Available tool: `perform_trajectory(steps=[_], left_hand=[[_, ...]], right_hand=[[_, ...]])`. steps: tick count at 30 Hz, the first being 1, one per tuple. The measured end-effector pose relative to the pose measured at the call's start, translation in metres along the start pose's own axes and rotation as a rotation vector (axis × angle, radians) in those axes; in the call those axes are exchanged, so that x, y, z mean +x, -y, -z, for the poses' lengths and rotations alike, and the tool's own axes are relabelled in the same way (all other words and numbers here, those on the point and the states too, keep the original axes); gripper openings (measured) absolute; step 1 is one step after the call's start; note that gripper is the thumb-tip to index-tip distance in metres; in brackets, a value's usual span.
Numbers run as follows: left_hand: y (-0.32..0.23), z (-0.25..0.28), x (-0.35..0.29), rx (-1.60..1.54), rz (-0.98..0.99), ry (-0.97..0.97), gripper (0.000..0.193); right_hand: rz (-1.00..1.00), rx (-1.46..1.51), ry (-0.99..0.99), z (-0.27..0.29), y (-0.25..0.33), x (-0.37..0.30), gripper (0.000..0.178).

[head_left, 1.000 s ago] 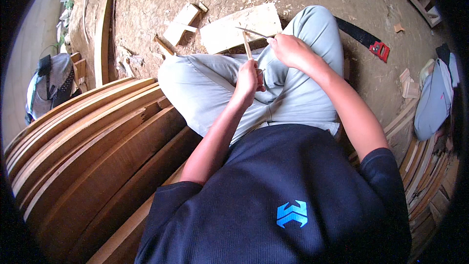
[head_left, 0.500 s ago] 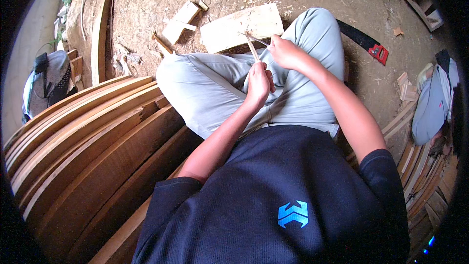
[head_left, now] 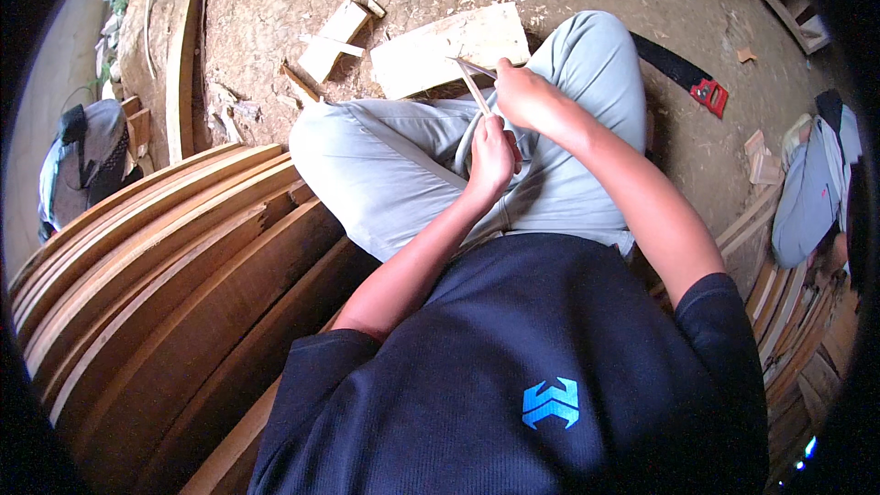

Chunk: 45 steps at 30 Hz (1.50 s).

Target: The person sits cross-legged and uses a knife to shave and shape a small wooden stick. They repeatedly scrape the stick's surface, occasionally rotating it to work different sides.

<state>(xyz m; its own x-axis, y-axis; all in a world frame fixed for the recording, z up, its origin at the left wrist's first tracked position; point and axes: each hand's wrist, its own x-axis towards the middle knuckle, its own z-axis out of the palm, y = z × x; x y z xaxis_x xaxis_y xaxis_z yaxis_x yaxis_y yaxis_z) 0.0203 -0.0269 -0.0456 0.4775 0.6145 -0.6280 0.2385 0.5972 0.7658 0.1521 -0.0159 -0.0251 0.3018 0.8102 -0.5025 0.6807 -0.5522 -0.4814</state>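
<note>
My left hand (head_left: 493, 154) is wrapped around the lower end of a thin pale wooden stick (head_left: 474, 89), which slants up and away over my lap. In my right hand (head_left: 530, 99) is a knife, its handle hidden by my fingers. The narrow grey blade (head_left: 480, 68) reaches leftward and meets or crosses the stick near its far end; I cannot tell if it bites into the wood. Just beyond both tips a flat pale board (head_left: 449, 41) lies on the ground.
Small wood offcuts (head_left: 332, 41) lie left of the board, among shavings. A red-handled saw (head_left: 683, 78) rests on the dirt floor to the right. Long planks (head_left: 183, 220) are stacked at my left. A bag (head_left: 92, 160) stands far left; grey cloth (head_left: 811, 202) lies far right.
My right hand has shifted slightly up and left along the stick, bringing the blade closer to its far end. My left hand stays nearly in place.
</note>
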Motion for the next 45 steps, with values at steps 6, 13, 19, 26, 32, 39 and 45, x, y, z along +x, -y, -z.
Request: perform_trajectory(steps=[6,13,19,26,32,39,45], left_hand=[[0.006,0.001,0.001,0.058,-0.041,0.041,0.033],[0.048,0.012,0.013,0.382,-0.497,0.13,0.035],[0.071,0.014,0.019,0.393,-0.494,0.263,0.035],[0.085,0.005,0.025,0.394,-0.564,0.17,0.036],[0.109,0.003,0.042,0.377,-0.591,0.134,0.037],[0.039,-0.01,0.013,0.137,-0.185,-0.011,0.031],[0.018,0.024,0.011,-0.132,-0.072,0.143,0.03]], right_hand=[[-0.126,-0.04,0.04,0.01,0.035,-0.012,0.031],[-0.326,-0.132,0.045,-0.007,0.072,-0.004,0.047],[-0.361,-0.212,0.036,-0.013,0.091,-0.002,0.058],[-0.448,-0.13,0.004,-0.021,0.096,-0.013,0.03],[-0.344,-0.084,0.025,-0.021,0.087,-0.006,0.033],[-0.181,0.03,0.125,0.028,0.048,0.012,0.028],[-0.08,0.562,-0.192,0.088,-0.002,0.023,0.039]])
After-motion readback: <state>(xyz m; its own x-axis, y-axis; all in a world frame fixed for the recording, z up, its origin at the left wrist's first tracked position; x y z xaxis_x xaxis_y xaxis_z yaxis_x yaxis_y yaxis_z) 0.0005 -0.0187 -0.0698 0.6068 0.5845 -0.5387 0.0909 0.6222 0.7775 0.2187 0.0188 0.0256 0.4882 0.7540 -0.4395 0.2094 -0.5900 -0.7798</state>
